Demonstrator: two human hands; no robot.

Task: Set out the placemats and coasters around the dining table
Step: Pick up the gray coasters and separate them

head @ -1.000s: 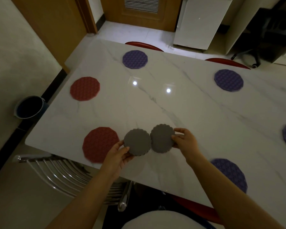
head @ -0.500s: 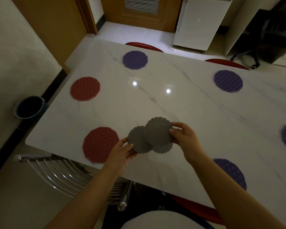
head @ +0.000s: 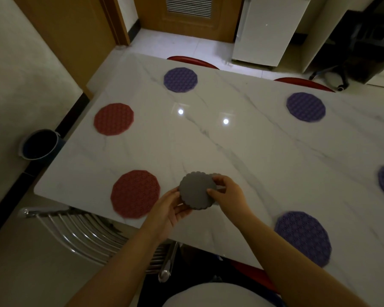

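While palm-up, left hand (head: 167, 210) cups grey coasters (head: 196, 191), right hand (head: 227, 193) pinching their edge

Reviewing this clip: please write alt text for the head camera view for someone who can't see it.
Both hands, left hand and right hand, hold a stack of grey scalloped coasters just above the near edge of a white marble dining table. Two red placemats lie at the left end and four purple placemats elsewhere around the edge.
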